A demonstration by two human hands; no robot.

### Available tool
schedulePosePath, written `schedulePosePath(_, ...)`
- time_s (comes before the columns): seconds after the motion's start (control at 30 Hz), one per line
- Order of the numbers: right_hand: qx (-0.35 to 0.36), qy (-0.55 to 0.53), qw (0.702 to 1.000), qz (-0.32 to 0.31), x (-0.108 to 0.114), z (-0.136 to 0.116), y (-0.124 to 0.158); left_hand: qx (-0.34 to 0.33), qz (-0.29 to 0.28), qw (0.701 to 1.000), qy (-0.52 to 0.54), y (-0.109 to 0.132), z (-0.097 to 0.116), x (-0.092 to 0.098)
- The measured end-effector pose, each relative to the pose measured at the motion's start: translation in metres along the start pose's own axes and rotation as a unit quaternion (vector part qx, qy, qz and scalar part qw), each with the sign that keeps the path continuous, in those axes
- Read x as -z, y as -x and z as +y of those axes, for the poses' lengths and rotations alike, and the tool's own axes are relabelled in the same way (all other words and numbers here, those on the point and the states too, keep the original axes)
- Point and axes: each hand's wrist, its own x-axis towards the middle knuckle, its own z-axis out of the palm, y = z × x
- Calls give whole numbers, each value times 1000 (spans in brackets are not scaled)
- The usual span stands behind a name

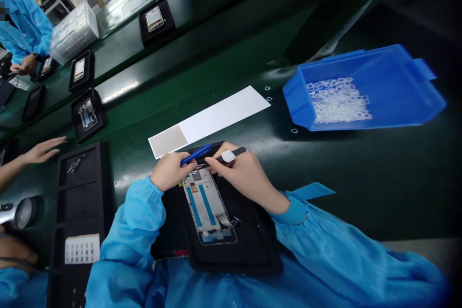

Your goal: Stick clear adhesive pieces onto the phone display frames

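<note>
An open phone frame (206, 202) with two blue strips lies in a black foam tray (249, 250) close to my body. My left hand (169, 169) is closed around a slim blue stick-like tool (196, 154) at the frame's top end. Dark tweezers with a white wrap (228, 155) sit in the closed fingers of my right hand (245, 175), their tip over that same end. The fingers hide the exact contact point. A loose silvery flap (224, 221) and a small black part (236, 221) lie at the frame's lower right.
Ahead lies a white strip of card (224, 113). Right of it, a blue bin (393, 91) holds many small white frames. A black compartment tray (81, 202) stands left, near another person's hand (43, 150). Black trays with phone parts (88, 114) line the far bench.
</note>
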Motion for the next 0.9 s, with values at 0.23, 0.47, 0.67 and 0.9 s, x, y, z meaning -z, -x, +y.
schedulePosePath(0.23,3,15,1000,-1,0,-1,-1,4,-5,1000,-5,1,1,1)
schedulePosePath(0.47,7,28,1000,6,0,-1,-2,7,-6,1000,-17,1,3,1)
schedulePosePath(0.67,20,45,999,5,0,-4,-2,25,23,994,-102,4,9,-3)
schedulePosePath(0.9,32,43,999,5,2,-2,1,34,17,987,-155,6,14,-5)
